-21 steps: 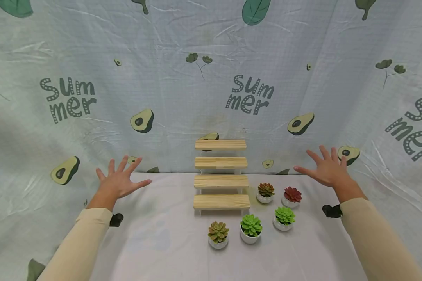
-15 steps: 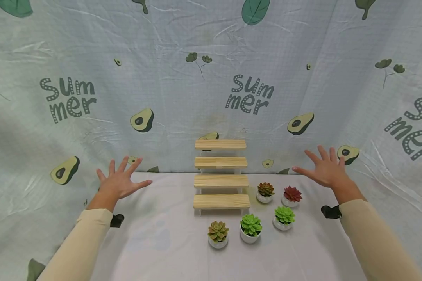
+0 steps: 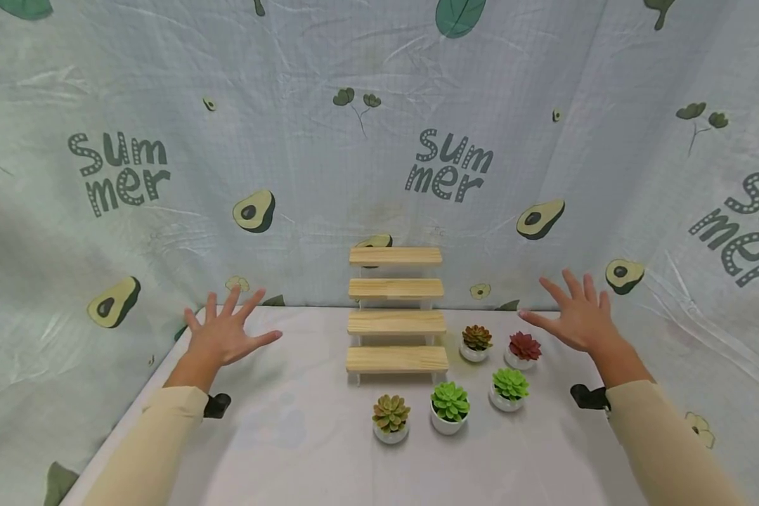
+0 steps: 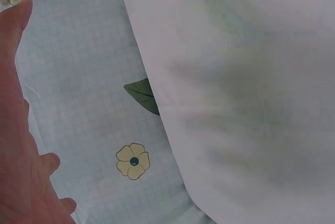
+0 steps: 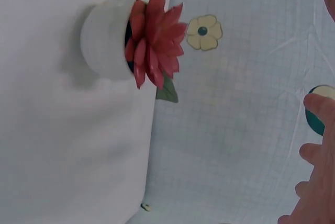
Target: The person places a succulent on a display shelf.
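Note:
My left hand [image 3: 223, 337] hovers over the left part of the white table, fingers spread and nothing held. On the other side my right hand [image 3: 580, 323] is spread in the same way, nearest to a red succulent [image 3: 525, 346] in a white pot. That red succulent [image 5: 157, 38] shows large in the right wrist view, apart from the fingers. Around it stand a brown-orange succulent [image 3: 477, 339], a bright green succulent [image 3: 510, 385], another green succulent [image 3: 450, 402] and an olive-brown succulent [image 3: 391, 414], all in small white pots.
A stepped rack [image 3: 396, 322] with several light wooden shelves stands at the middle back of the table [image 3: 291, 450]. Behind it hangs a pale cloth [image 3: 329, 169] printed with avocados and lettering. The table's left edge slants beneath my left forearm.
Both hands have moved inward, toward the rack, and slightly lower in the head view, fingers still spread. The head view has tilted down slightly. Pots and rack keep their places.

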A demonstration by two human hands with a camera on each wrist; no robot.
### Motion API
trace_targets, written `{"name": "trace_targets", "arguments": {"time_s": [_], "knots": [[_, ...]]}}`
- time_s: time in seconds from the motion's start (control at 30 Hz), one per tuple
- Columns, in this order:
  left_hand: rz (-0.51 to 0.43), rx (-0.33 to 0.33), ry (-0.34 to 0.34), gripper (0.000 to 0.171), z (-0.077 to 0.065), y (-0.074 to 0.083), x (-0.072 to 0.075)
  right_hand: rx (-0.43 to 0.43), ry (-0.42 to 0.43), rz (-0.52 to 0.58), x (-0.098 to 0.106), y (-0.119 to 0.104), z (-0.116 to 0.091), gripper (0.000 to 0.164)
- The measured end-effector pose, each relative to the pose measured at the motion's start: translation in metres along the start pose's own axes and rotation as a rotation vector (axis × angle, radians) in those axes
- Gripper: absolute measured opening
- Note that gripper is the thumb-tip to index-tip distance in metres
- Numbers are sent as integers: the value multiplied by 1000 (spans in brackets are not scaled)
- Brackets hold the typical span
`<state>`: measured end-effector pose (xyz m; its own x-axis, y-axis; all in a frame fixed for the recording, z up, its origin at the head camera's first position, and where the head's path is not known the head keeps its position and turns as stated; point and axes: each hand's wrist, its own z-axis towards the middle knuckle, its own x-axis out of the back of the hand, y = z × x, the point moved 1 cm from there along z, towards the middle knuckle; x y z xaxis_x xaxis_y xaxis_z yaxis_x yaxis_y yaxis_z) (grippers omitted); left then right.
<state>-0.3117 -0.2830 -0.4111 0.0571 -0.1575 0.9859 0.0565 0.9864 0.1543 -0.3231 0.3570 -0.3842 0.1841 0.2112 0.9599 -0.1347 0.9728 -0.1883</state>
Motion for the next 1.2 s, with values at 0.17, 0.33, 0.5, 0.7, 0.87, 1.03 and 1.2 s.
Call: {"name": "trace_targets", "arguments": {"time_s": [0.17,0.33,0.5,0.7,0.87,1.03,1.2], "knots": [[-1,-15,11,106,-3,8,-8,29,37,-4,-6,-9,-9,98],[-2,-26,24,106,-7,16,-16,75,63,-12,-14,-16,-21,95],[-37,-26,58,104,-14,29,-24,117,116,17,-24,-23,-36,92],[-114,-38,105,102,-28,47,-34,149,171,85,-36,-36,-53,87],[-206,-71,152,98,-38,62,-44,147,199,189,-52,-45,-68,82],[-329,-109,205,96,-44,75,-57,115,270,291,-70,-55,-83,82],[-482,-127,252,92,-43,84,-70,50,273,382,-82,-61,-94,82]]}}
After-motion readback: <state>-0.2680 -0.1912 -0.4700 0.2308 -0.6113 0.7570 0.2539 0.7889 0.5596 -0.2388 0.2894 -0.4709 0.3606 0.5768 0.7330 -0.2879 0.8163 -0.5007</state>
